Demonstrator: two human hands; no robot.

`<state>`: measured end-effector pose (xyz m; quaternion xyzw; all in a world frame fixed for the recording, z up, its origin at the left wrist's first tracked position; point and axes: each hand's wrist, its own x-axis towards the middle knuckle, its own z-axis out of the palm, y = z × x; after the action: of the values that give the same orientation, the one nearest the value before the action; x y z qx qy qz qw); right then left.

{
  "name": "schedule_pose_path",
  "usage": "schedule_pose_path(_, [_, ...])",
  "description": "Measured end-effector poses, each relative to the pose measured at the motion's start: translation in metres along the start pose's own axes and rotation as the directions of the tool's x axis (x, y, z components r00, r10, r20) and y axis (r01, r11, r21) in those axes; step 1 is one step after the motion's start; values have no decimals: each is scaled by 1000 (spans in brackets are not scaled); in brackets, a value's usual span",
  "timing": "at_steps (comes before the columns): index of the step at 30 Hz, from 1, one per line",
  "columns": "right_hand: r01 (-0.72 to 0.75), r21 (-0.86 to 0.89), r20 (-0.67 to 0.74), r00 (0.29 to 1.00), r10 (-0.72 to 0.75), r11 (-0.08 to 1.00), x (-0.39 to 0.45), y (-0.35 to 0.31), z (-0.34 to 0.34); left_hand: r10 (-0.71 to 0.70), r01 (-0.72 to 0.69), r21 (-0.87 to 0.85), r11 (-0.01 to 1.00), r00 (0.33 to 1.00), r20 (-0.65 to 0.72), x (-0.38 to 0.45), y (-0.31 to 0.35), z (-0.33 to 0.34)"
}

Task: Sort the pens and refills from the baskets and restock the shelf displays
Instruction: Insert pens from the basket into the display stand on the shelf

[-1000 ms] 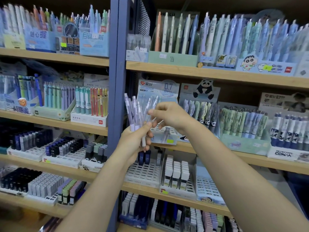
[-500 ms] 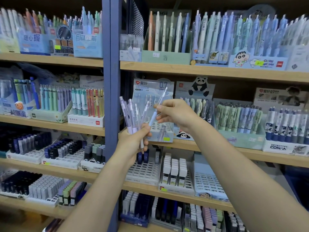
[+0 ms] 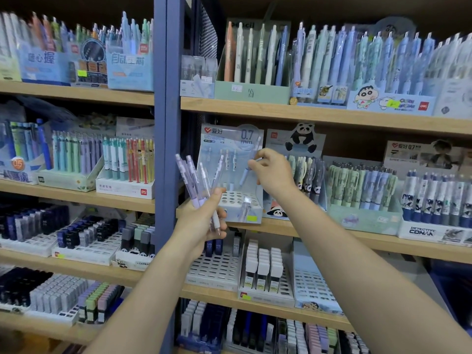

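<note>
I am looking at tall store shelving: pale wooden shelf boards (image 3: 306, 113) with a matte grain, carried by a dark blue metal upright (image 3: 166, 123) that splits the wall into two bays. Every board is packed with cardboard and plastic displays.

My left hand (image 3: 201, 221) is in front of the middle shelf, its fingers (image 3: 219, 213) curled round a fanned bunch of pens (image 3: 196, 182). The pens are slim, with pale lilac and clear plastic barrels and push-button tops, and they splay up and to the left from the fist.

My right hand (image 3: 273, 172) is just to the right, raised in front of the display box (image 3: 235, 175). Its fingers pinch a single pen (image 3: 245, 175), a clear-and-blue barrel slanting down towards the box.

The box is glossy light blue card printed "0.7 mm", with a white base pierced by round holes. A few pens stand in it, and a yellow label sits on its front edge. It rests on the middle shelf beside a panda display (image 3: 298, 149) full of dark-clipped pens.

Below, white slotted trays (image 3: 217, 269) hold small rectangular lead cases (image 3: 263, 267), some white, some dark. Above, the top shelf carries upright rows of pastel pens (image 3: 255, 54) in a green card stand.
</note>
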<state>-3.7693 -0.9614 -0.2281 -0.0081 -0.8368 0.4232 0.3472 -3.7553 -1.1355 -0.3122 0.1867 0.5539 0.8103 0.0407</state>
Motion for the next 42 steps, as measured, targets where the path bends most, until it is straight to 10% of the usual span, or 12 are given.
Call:
schedule_pose_path(24, [-13, -348, 185, 979, 83, 938, 22, -9, 4, 42, -45, -67, 997, 998, -41, 10, -6, -7])
schedule_pose_path(42, [56, -348, -47, 996, -77, 936, 19, -16, 12, 62, -64, -47, 997, 997, -41, 5, -5, -6])
